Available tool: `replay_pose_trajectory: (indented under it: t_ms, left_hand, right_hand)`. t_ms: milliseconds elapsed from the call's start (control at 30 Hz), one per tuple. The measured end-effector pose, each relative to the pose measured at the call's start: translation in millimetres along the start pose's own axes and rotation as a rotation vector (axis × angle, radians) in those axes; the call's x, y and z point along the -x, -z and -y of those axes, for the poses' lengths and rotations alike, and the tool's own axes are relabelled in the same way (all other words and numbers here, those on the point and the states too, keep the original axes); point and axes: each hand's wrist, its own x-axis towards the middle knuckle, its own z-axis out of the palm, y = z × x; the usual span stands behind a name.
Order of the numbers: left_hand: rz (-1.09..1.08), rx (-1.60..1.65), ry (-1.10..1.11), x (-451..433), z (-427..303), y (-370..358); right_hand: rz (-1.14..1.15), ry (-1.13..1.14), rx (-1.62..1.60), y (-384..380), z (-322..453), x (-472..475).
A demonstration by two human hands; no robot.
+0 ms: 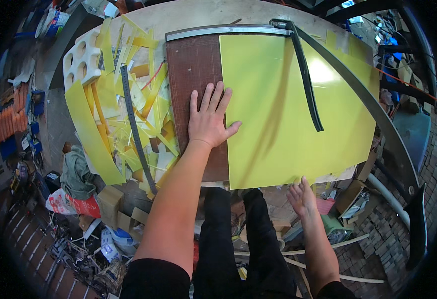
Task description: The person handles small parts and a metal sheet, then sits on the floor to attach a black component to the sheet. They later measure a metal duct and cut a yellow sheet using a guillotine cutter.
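My left hand lies flat with fingers spread on the brown board of a guillotine cutter, its thumb reaching over the edge of a large yellow sheet. That sheet covers the board's right part and extends beyond it to the right. At the sheet's front edge, my right hand is turned partly palm up; whether it touches the edge I cannot tell. The cutter's long blade arm slants over the sheet to a black handle at lower right. A black bar hangs from the hinge above the sheet.
Yellow strips and offcuts litter the table left of the cutter, with a dark steel ruler across them. A white block with holes stands at the far left. Cardboard boxes, bags and wooden strips crowd the floor.
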Motion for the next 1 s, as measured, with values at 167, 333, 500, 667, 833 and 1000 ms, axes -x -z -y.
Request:
replay_pose_trajectory:
  t_ms: [167, 333, 500, 667, 833, 1000]
  left_hand:
    - [0.011, -0.005, 0.005, 2, 0, -2]
    - [-0.005, -0.014, 0.008, 4, 3, -3]
    - [-0.038, 0.003, 0.011, 4, 3, -5]
    - [-0.051, 0.019, 0.014, 4, 3, -7]
    - [-0.065, 0.032, 0.025, 4, 6, -9]
    - [-0.086, 0.044, 0.032, 4, 6, -8]
  right_hand:
    - [0.131, 0.245, -0.273, -17, -9, -54]
    - [0.080, 0.322, -0.282, -26, -15, -54]
    - [0.032, 0.297, -0.233, -34, -9, -46]
    - [0.103, 0.352, -0.246, -32, -12, -47]
    - [0.089, 0.363, -0.244, -39, -16, -44]
    - [0.131, 0.400, -0.232, -38, -19, -45]
